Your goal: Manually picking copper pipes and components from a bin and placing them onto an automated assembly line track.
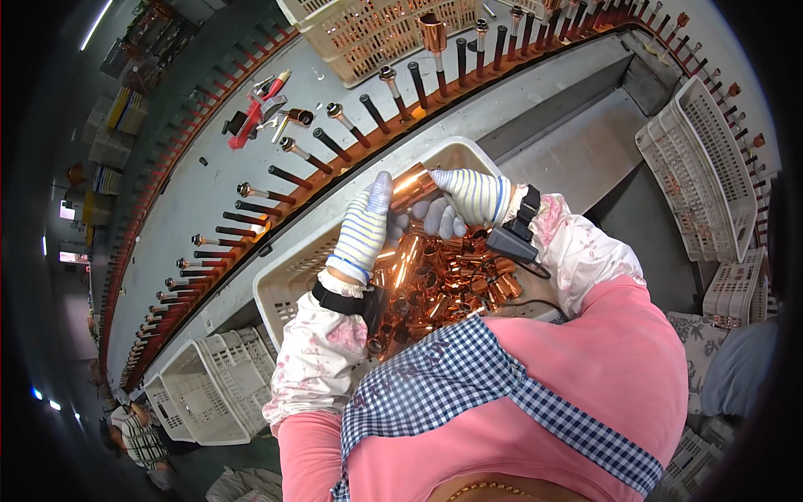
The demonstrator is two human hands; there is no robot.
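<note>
Between my two gloved hands is a short, shiny copper pipe piece (411,186), raised over a pale plastic crate. My left hand (360,227) grips its left end, thumb on top and fingers partly hidden beneath. Around the other end close the fingers of my right hand (471,197). Both gloves are striped grey, yellow and white. Below them lies a heap of small copper fittings (456,280), with larger copper tubes (406,255) nearer my left wrist. The crate's rim (266,293) shows at the left.
Beyond the crate curves a line of upright dark spindles (333,144), some topped with copper fittings. A red-handled tool (248,125) lies on the grey table (188,180). Other crates stand at the back (393,38), right (703,180) and lower left (213,389). Another person (138,439) is at the far left.
</note>
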